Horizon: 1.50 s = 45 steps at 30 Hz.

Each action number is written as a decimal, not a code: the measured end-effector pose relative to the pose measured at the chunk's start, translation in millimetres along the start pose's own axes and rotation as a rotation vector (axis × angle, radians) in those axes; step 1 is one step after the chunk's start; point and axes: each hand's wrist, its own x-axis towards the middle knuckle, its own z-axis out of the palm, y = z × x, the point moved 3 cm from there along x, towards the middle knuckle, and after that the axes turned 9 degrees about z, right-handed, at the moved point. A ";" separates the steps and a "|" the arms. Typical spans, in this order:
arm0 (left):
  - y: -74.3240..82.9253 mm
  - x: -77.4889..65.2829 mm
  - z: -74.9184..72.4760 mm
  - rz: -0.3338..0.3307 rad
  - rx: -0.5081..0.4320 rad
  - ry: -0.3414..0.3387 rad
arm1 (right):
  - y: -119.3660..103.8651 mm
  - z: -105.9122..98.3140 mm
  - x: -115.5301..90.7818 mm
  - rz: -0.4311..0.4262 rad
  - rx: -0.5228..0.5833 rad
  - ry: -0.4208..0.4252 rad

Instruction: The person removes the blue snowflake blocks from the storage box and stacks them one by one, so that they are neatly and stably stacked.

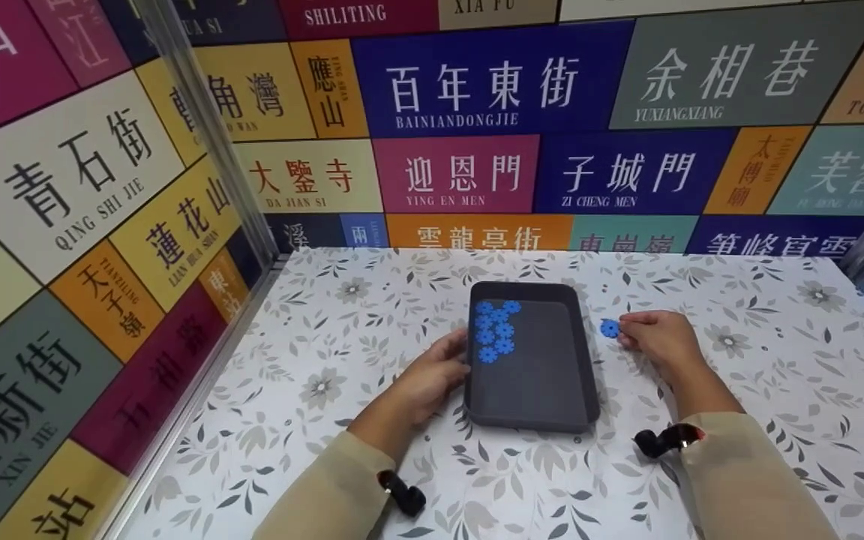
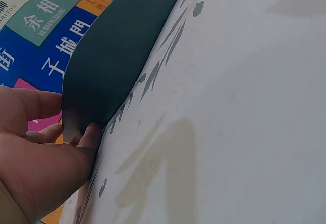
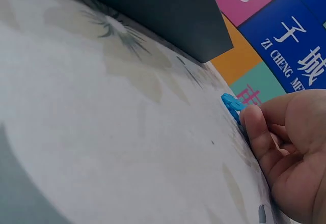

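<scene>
A flat, blue, flower-shaped piece with a notched edge (image 1: 610, 328) is held by the right hand (image 1: 661, 341). The tips of the thumb and index finger are closed on the piece's near edge; the rest of the piece is left projecting from the pinch toward the left. In the right wrist view the piece is seen tilted, nearly edge-on. Whether it touches the surface beneath cannot be told.

A dark grey rectangular tray with raised walls and rounded corners (image 1: 533, 397) is located just to the left of this pinch, apart from it. Inside the tray, a cluster of similar blue flower-shaped pieces (image 1: 504, 330) is found lying against the wall farthest from the right hand, toward the far end.

The tray's left outer wall is touched by the left hand (image 1: 432, 376). The thumb and fingers are spread apart, with nothing pinched between them.

Beneath both hands, a white tabletop covering printed with grey leaves and flowers (image 1: 394, 315) is observed. Behind each hand, a beige sleeve (image 1: 754, 472) is worn, with a small black device (image 1: 661, 441) at the cuff. Beyond the grip, a wall of multicoloured lettered panels (image 1: 458, 172) is noted.
</scene>
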 end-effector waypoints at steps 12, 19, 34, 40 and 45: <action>-0.2 1.5 -0.1 -0.007 0.003 0.013 | 0.1 -0.6 -0.7 0.070 0.001 0.051; -0.7 1.5 -0.1 -0.013 0.022 0.010 | 0.0 -0.7 -2.7 0.074 0.004 0.071; -3.0 1.6 -0.5 0.012 -0.019 0.003 | 0.2 0.3 -3.3 0.054 0.018 0.062; -2.8 1.5 -1.8 0.017 -0.014 0.002 | -1.3 0.8 -5.3 0.018 0.130 0.051; -1.8 1.9 -2.8 0.016 -0.009 -0.005 | -11.3 4.8 -10.3 -0.024 0.222 0.025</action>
